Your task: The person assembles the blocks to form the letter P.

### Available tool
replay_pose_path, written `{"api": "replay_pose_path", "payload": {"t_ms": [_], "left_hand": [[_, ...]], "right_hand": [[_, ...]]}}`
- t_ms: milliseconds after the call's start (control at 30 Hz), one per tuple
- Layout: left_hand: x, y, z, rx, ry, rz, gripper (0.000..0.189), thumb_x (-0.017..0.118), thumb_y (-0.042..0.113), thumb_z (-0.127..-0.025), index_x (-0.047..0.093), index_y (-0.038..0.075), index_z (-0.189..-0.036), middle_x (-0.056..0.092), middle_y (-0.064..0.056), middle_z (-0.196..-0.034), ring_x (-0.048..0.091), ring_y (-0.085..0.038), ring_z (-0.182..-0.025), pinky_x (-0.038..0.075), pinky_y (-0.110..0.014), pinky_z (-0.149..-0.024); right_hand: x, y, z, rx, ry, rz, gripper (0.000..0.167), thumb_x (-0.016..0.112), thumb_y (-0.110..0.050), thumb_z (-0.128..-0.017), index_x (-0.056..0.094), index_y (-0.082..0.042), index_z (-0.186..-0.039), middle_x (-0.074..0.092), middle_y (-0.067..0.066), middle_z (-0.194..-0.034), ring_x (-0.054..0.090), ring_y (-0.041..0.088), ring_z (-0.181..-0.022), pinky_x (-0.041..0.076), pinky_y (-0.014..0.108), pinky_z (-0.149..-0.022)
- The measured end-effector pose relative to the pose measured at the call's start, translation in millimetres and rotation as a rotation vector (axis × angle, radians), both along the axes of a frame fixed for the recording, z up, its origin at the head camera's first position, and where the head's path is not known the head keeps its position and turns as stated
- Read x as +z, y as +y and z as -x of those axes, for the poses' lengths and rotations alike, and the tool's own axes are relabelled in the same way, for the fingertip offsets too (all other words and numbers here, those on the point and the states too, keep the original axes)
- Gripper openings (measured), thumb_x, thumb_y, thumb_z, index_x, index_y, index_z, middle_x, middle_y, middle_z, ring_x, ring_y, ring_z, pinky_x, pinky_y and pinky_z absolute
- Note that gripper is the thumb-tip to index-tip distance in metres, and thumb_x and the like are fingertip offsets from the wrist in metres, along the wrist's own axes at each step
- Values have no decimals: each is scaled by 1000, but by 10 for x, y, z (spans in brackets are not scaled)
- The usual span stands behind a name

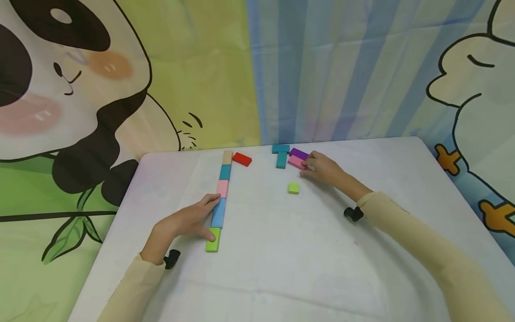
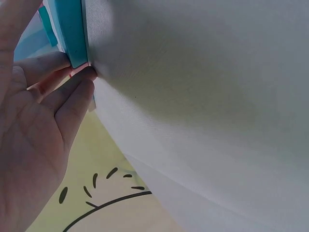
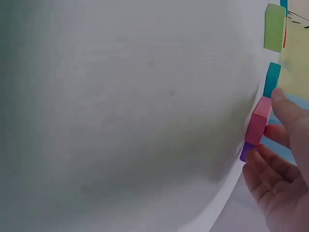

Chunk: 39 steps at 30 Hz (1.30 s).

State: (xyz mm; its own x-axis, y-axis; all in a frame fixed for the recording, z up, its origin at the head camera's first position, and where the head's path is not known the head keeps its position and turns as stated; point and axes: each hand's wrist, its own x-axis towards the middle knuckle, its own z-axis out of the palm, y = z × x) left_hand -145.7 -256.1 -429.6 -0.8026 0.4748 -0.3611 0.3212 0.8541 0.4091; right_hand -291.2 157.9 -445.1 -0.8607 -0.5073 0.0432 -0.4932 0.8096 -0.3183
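Note:
On the white table, a row of flat blocks runs end to end: beige (image 1: 227, 157), teal (image 1: 225, 172), pink (image 1: 222, 188), blue (image 1: 218, 213) and lime green (image 1: 213, 247). My left hand (image 1: 188, 220) rests along the row's left side, fingertips by the pink-blue joint, thumb on the lime one. Farther right, my right hand (image 1: 325, 170) pinches a darker pink block (image 3: 258, 123) at its right end. A purple block (image 1: 299, 154) lies against its far side, touched by a fingertip in the right wrist view. Two teal blocks (image 1: 281, 160) form a T beside them.
A red block (image 1: 242, 159) lies slantwise next to the row's far end. A small lime block (image 1: 293, 188) sits alone nearer than the T. Behind the table's far edge hangs a printed cloth (image 1: 217, 80) with cartoon animals.

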Motion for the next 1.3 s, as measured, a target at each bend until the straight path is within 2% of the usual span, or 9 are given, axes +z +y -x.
{"api": "replay_pose_path", "payload": {"t_ms": [133,200,267,467,567,667,933,1133,1300], "left_hand": [[5,-1,-3,1,-4,-7,120,81,52,-68,12,6,-156,19,-8,-157,34,-31,-141,39,-47,-112],[3,-2,-1,-1,0,-5,120,81,51,-68,12,6,-156,19,-8,-157,34,-31,-141,39,-48,-112],[9,0,-4,5,-4,1,120,82,50,-68,12,7,-156,19,-8,-157,35,-31,-140,39,-48,-112],[14,-6,-2,0,-1,2,120,82,50,-68,12,6,-156,19,-9,-157,35,-31,-140,38,-48,-112],[11,-1,5,-2,-6,-1,120,82,50,-69,12,7,-156,19,-9,-157,34,-31,-141,38,-48,-112],[12,6,6,4,-15,1,120,82,50,-68,12,7,-156,19,-8,-157,34,-30,-141,38,-48,-113],[-3,11,14,-5,-10,0,120,82,50,-68,13,6,-156,18,-8,-157,33,-29,-142,38,-46,-113],[4,17,23,-8,-13,-7,120,82,49,-68,13,5,-156,18,-8,-157,33,-30,-142,38,-46,-113],[2,7,23,2,-25,1,121,82,50,-68,12,6,-156,17,-8,-158,31,-30,-143,37,-47,-113]], "right_hand": [[12,-49,13,-24,-11,30,29,73,-28,-87,66,-2,-98,59,13,-95,53,25,-84,49,37,-75],[13,-80,36,-23,-21,16,26,72,-24,-88,63,-2,-95,57,12,-89,51,23,-80,46,34,-70],[40,-127,46,-18,-15,-1,26,71,-22,-88,62,-1,-102,57,12,-88,51,23,-80,46,32,-70],[232,-436,-21,43,22,50,50,71,-17,-87,57,-2,-133,57,18,-103,51,27,-88,49,35,-73],[239,-676,-74,93,-12,44,53,69,-19,-89,54,-3,-137,55,16,-103,49,25,-89,45,31,-71],[180,-920,-87,97,-65,24,54,69,-23,-89,54,-4,-138,55,13,-103,49,22,-91,44,27,-71],[-7,-1331,39,92,-113,15,31,64,-23,-92,68,1,-110,56,12,-95,50,20,-82,41,23,-68],[1,-1443,94,45,-158,34,24,61,-24,-94,65,-1,-86,52,11,-91,47,20,-77,36,24,-64],[49,-1494,91,24,-190,-1,26,61,-25,-95,62,-3,-82,51,12,-94,46,20,-79,35,24,-65]]}}
